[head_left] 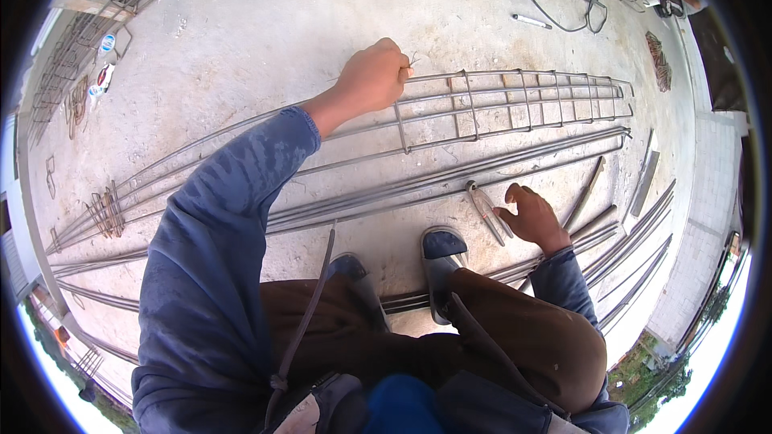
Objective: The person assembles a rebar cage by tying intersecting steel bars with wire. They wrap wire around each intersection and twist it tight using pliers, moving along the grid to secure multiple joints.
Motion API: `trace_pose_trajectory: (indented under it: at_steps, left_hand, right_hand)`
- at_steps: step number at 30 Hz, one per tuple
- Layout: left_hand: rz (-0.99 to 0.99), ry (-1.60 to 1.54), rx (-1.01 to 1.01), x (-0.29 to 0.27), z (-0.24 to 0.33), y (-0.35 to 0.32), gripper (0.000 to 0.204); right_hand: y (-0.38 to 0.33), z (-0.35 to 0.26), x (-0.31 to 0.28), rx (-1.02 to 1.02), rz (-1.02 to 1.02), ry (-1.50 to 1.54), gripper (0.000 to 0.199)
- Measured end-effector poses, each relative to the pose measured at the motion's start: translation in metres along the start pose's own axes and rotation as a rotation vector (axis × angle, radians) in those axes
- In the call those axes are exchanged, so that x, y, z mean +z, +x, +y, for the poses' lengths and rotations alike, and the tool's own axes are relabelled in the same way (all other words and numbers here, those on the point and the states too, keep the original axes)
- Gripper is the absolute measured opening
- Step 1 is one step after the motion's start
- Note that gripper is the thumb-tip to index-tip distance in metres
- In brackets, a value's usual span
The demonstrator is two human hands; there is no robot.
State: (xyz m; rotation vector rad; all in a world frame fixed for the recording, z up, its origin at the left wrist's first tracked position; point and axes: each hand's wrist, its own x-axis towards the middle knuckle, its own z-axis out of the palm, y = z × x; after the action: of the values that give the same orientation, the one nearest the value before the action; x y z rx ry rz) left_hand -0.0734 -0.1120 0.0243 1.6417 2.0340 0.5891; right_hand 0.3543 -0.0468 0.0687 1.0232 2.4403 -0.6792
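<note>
Nearest, the right hand [533, 218] lies spread over the pincers [486, 210] resting on the loose rebar [386, 193] within easy reach. Farther left, the left hand [371, 78] is clenched on tie wire [413, 59] at the rebar cage [515, 104], steadying its top bar.

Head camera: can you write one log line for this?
left hand: grips rebar cage | right hand: on pincers | floor: concrete

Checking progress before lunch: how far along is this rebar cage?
Done: stirrups sit along the cage's far end. In hand: the left hand pinches thin wire at the nearest stirrup; the right hand touches pincers. Left: the long bars leftward are mostly bare; loose stirrups wait there.
</note>
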Motion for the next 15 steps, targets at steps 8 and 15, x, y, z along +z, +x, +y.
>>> trace_pose_trajectory:
  at_steps: [8, 15]
  left_hand:
    - [-0.025, -0.424, -0.19, 0.007, -0.021, -0.018, 0.035]
    - [-0.127, -0.461, -0.219, -0.007, -0.022, -0.028, 0.042]
  right_hand:
    - [-0.042, 0.033, 0.109, -0.128, 0.215, -0.013, 0.035]
    - [-0.059, 0.032, 0.088, -0.094, 0.249, 0.336, 0.021]
